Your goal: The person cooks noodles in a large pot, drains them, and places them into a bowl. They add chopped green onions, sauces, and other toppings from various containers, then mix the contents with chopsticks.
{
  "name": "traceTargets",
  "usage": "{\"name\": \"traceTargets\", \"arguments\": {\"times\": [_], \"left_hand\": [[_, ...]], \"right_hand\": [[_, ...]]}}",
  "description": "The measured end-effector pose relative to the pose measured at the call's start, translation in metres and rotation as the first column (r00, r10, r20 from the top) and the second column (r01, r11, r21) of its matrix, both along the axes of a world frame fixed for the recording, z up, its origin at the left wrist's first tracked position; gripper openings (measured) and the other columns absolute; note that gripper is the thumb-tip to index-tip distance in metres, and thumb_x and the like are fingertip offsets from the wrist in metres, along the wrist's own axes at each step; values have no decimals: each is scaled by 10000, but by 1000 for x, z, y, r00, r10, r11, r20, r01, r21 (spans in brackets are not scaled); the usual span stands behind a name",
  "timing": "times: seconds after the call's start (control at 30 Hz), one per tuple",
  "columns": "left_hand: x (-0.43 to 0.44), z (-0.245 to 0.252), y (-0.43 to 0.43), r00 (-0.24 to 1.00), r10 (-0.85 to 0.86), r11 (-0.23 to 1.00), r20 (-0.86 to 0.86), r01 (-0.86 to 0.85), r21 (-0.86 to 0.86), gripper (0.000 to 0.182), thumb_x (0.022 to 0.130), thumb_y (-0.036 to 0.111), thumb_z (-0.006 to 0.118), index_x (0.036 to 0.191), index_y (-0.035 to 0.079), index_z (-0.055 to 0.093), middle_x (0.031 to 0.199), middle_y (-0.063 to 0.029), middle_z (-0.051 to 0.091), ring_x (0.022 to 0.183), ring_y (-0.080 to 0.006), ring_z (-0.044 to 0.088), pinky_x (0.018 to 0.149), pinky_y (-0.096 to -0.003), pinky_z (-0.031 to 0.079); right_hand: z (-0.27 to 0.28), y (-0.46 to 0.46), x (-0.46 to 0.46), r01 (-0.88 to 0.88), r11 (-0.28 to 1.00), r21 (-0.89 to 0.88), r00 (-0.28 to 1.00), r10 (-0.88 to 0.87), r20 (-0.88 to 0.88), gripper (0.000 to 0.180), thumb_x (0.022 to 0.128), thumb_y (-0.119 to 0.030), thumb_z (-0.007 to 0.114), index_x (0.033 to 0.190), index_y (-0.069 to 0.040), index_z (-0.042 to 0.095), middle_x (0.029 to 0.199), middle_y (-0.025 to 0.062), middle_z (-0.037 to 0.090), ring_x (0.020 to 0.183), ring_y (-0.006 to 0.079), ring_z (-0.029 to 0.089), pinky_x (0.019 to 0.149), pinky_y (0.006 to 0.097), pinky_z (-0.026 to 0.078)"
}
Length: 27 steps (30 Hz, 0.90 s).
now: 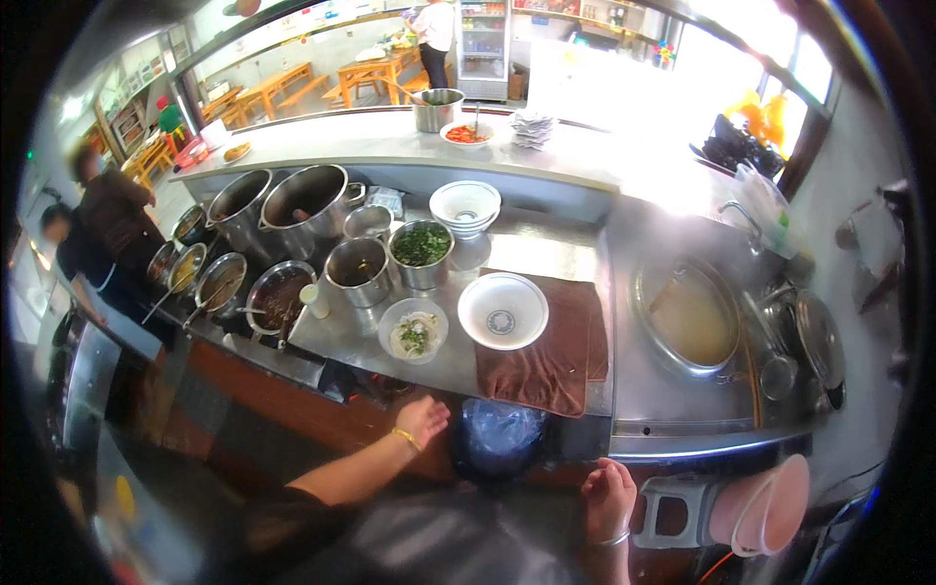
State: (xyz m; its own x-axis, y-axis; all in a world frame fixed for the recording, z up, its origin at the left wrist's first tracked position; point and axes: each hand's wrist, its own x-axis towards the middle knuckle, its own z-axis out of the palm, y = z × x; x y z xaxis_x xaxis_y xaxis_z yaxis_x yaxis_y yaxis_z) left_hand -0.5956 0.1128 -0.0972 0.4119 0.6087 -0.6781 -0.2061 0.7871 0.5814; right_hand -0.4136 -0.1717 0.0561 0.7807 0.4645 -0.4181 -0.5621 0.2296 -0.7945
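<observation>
My left hand [424, 423], a yellow bangle at its wrist, hovers in front of the steel counter's edge with nothing in it. Lower right, my right hand [610, 493] is also bare of any object, its fingers loosely bent. Between and beyond them, an empty white bowl [504, 303] with a printed centre sits partly on a folded brown towel [563, 365]. Left of it stands a translucent bowl [414, 330] of noodles topped with chopped greens. Below the counter edge, between my hands, is a dark bin [501, 439] with a plastic liner.
Behind the bowls stand a steel pot of chopped greens [422, 252], stacked bowls [466, 208] and tall stockpots [307, 205]. Sauce basins [279, 296] line the left. Steam rises from a cooking vat [691, 314] at right, above a pink bucket [764, 504]. Two people [117, 197] stand far left.
</observation>
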Motion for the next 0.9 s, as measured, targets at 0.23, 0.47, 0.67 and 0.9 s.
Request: {"name": "traceTargets", "arguments": {"times": [0.23, 0.47, 0.67, 0.9], "left_hand": [[88, 15, -63, 876, -472, 881, 95, 472, 22, 226, 864, 141, 518, 1058, 31, 476, 988, -126, 583, 924, -264, 574, 798, -394, 465], [194, 74, -61, 793, -548, 837, 265, 524, 160, 180, 839, 87, 540, 1005, 27, 502, 909, -125, 599, 813, -236, 593, 713, -379, 500], [315, 107, -85, 793, -554, 821, 254, 469, 326, 226, 893, 157, 449, 1080, 43, 504, 969, -113, 606, 851, -219, 593, 772, -376, 486], [492, 145, -147, 709, -684, 461, -171, 603, 651, 265, 878, 175, 495, 1109, 44, 495, 1055, -100, 577, 964, -202, 560, 827, -351, 444]], "right_hand": [[16, -21, 23, 71, 993, -95, 994, -62, 87, 141, 871, -93, 464, 915, 2, 559, 655, 49, 547, 588, 126, 530, 533, 247, 456], [-5, -46, 90, 11, 1000, 15, 1000, -12, 25, 176, 882, -140, 494, 958, -2, 572, 730, 62, 578, 622, 132, 531, 584, 244, 446], [-26, -102, 220, 21, 997, -79, 973, -2, 231, 178, 892, -129, 478, 973, -6, 577, 767, 64, 600, 655, 115, 549, 616, 232, 463], [-69, -239, 425, 491, 601, -631, 548, 350, 760, 417, 772, -169, 618, 1139, -17, 491, 871, 122, 619, 808, 271, 595, 764, 351, 474]]}}
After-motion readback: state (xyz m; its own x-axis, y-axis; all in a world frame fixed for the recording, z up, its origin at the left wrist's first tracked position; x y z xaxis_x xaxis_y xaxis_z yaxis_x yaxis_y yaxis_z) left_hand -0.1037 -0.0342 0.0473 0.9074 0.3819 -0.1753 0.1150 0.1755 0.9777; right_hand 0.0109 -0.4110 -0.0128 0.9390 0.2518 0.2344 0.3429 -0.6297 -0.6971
